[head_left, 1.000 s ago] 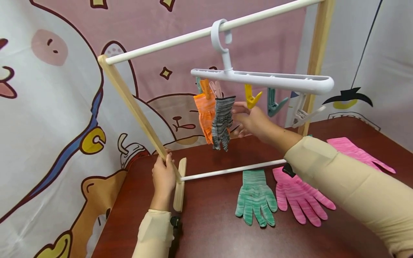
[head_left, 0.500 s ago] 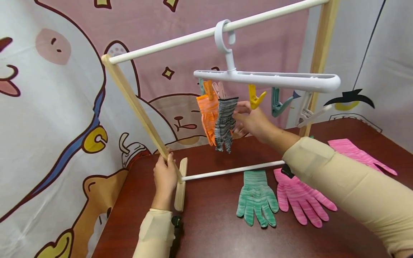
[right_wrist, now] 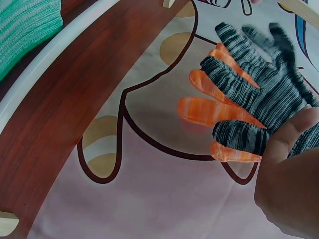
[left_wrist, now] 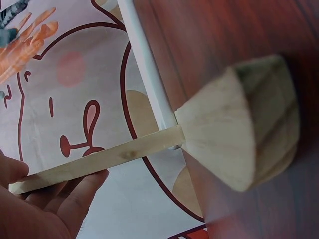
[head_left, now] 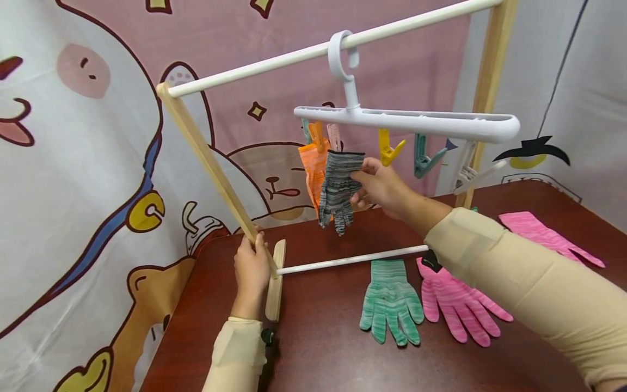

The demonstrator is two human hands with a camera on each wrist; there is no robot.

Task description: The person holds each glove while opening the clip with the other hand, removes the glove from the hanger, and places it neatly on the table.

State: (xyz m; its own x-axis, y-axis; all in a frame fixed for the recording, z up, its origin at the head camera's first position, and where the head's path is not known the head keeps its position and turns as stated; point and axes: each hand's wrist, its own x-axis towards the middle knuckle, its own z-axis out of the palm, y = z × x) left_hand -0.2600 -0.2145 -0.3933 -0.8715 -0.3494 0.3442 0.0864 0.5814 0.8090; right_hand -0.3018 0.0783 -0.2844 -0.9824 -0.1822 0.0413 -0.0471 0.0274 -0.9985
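Observation:
In the head view, my left hand (head_left: pixel 251 267) grips the left wooden post (head_left: pixel 210 166) of a rack low down; the left wrist view shows its fingers curled around the post. My right hand (head_left: pixel 384 185) pinches the right edge of a grey-black striped knit glove (head_left: pixel 340 182), thumb in front and fingers behind. A pink clothespin (head_left: pixel 334 136) meets the glove's cuff near its upper left; whether it bites the cuff is hard to tell. Behind hangs an orange glove (head_left: pixel 311 163) under an orange clothespin (head_left: pixel 317 136). Both hang below a white hanger (head_left: pixel 421 122).
Yellow (head_left: pixel 388 149), teal (head_left: pixel 425 155) and white (head_left: pixel 470 171) clothespins hang from the hanger's right half. The hanger hooks over the rack's top rod (head_left: pixel 264 65). A green glove (head_left: pixel 392 299) and pink gloves (head_left: pixel 462 305) lie on the brown table (head_left: pixel 318 337) around the lower rod (head_left: pixel 352 261).
My right hand has taken the grey glove's edge, and the glove has swung round to face the head camera more broadly. My left hand keeps its grip on the post.

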